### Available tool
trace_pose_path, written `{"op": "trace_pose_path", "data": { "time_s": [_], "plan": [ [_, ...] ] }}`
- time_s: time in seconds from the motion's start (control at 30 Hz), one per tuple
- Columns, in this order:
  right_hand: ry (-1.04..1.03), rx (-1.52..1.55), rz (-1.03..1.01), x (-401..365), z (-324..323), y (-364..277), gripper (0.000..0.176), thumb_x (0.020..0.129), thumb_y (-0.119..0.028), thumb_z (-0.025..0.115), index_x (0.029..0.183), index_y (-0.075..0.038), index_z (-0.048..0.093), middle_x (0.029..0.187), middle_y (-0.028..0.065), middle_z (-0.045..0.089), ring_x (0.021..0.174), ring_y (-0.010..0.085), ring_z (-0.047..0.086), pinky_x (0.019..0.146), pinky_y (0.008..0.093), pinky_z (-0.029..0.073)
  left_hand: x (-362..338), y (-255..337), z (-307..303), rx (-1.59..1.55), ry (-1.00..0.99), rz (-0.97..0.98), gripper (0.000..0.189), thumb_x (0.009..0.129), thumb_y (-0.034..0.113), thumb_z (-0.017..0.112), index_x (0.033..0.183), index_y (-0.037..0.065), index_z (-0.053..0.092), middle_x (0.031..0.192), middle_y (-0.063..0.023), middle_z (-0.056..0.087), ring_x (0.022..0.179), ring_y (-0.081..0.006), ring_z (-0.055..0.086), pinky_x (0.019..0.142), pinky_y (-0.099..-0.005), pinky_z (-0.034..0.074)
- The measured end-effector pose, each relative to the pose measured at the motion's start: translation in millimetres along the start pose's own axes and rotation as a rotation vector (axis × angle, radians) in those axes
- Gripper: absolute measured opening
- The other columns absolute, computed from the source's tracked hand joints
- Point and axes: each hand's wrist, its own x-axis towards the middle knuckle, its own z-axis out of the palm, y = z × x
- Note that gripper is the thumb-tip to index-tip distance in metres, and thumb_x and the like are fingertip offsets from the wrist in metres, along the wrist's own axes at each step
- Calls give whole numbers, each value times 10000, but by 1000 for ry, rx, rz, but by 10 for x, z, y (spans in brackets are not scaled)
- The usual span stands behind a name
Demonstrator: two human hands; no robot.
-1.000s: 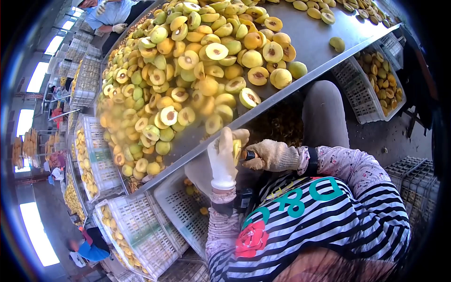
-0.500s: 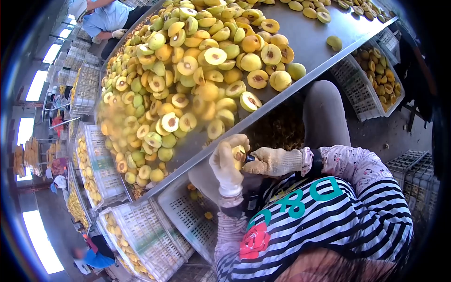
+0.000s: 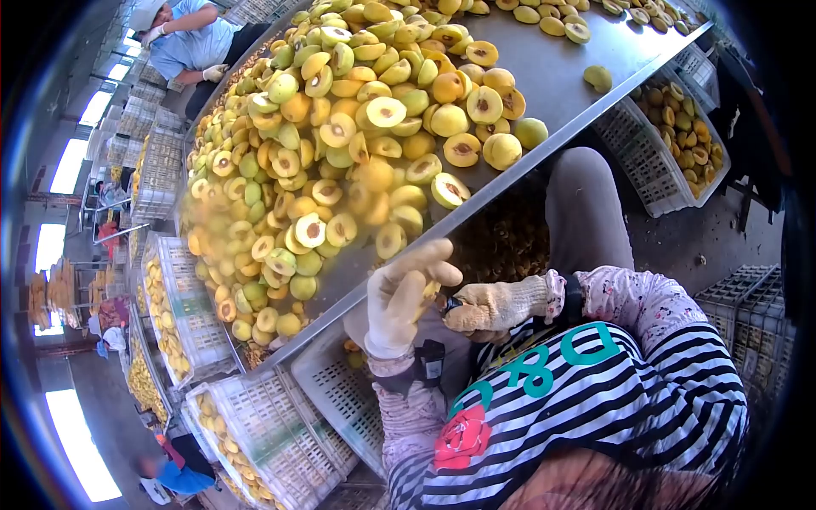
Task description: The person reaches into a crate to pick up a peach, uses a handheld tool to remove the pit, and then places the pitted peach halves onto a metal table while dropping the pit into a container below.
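My left hand [image 3: 398,297], in a pale glove, is raised just past the metal table's near edge, fingers curved and partly spread. A yellow peach half [image 3: 431,291] shows between its thumb and fingers, mostly hidden by them. Close beside it, my right hand [image 3: 497,306], in a knitted glove, is closed around a small dark tool [image 3: 451,303] whose tip points at the fruit; the fist hides the rest. Beyond both hands, a big heap of halved yellow-green peaches [image 3: 340,161] covers much of the table, many cut faces up with brown hollows.
The metal table [image 3: 544,89] has a raised rim along my side. A white crate [image 3: 331,382] stands by my left leg, and a fruit-filled crate [image 3: 263,416] lies left of it. Another full crate [image 3: 654,161] is at the right. A co-worker [image 3: 191,42] sits across the table.
My left hand has shifted slightly left and its fingers have opened outward, turning the peach half from view. My right hand has dropped slightly, still gripping the tool. The co-worker's hand has risen.
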Motion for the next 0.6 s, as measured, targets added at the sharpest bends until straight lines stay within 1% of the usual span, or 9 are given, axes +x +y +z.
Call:
{"op": "trace_pose_path", "data": {
  "time_s": [0.07, 0.1, 0.17, 0.23, 0.3, 0.43, 0.5, 0.57, 0.6],
  "plan": [
    [126, -131, -152, 61, 35, 23, 385, 1016, -421, 544, 887, -69, 631, 664, -3, 571, 571, 111, 527, 515, 276, 417, 33, -39, 93, -133, 52, 57, 354, 1011, 126, 485, 1305, -27, 609, 964, -111, 729, 798, -93, 629, 630, -204, 455],
    [253, -249, -301, 98, 46, 46, 373, 1016, -405, 549, 933, -56, 651, 693, 4, 597, 618, 110, 548, 566, 277, 449, 73, -81, 182, 9, 239, 45, 394, 988, 132, 466, 1313, -67, 566, 900, -160, 717, 861, -207, 664, 823, -301, 525],
    [245, -274, -297, 92, 2, 70, 396, 1017, -401, 534, 897, -47, 663, 678, 16, 591, 606, 108, 540, 566, 282, 449, 24, -185, 324, 211, 342, 283, 391, 1000, 138, 453, 1315, -61, 571, 921, -161, 716, 870, -204, 663, 834, -305, 527],
    [-115, 78, 24, 30, -148, -2, 417, 1013, -419, 528, 816, -69, 643, 599, 2, 531, 493, 101, 472, 464, 286, 384, -23, -307, 313, 280, 351, 389, 388, 1007, 134, 453, 1324, -58, 567, 948, -162, 719, 885, -203, 667, 845, -311, 529],
    [-38, 16, -54, 54, -134, 6, 428, 1011, -428, 526, 773, -84, 615, 564, -8, 493, 446, 102, 431, 425, 285, 340, 26, -305, 265, 413, 310, 485, 383, 1004, 126, 465, 1326, -57, 567, 954, -163, 721, 894, -202, 670, 846, -312, 533],
    [219, -274, -217, 91, -85, 71, 422, 1010, -443, 526, 814, -86, 635, 582, -23, 519, 468, 89, 467, 432, 271, 352, 128, -121, -61, 67, 9, -132, 378, 988, 110, 539, 1323, -62, 567, 988, -179, 716, 911, -209, 673, 840, -315, 535],
    [61, -155, -93, 89, -149, 56, 403, 1009, -443, 538, 892, -79, 666, 623, -15, 556, 507, 89, 493, 465, 265, 380, 134, -127, -87, -69, 12, -69, 386, 981, 94, 540, 1339, -48, 559, 958, -163, 717, 843, -180, 654, 783, -292, 526],
    [148, -84, -75, 0, -42, -121, 395, 1011, -436, 548, 982, -67, 685, 689, 6, 602, 568, 105, 535, 521, 255, 422, 212, -126, 157, -207, 113, 88, 387, 978, 53, 512, 1354, -24, 564, 951, -138, 726, 790, -124, 620, 732, -249, 496],
    [190, -155, -90, 30, -72, -95, 390, 1013, -433, 546, 986, -69, 681, 692, 9, 604, 569, 103, 537, 522, 254, 423, 246, -276, 200, -30, 299, 261, 403, 986, 59, 503, 1380, -19, 537, 951, -142, 722, 820, -152, 627, 773, -284, 506]
  ]
}}
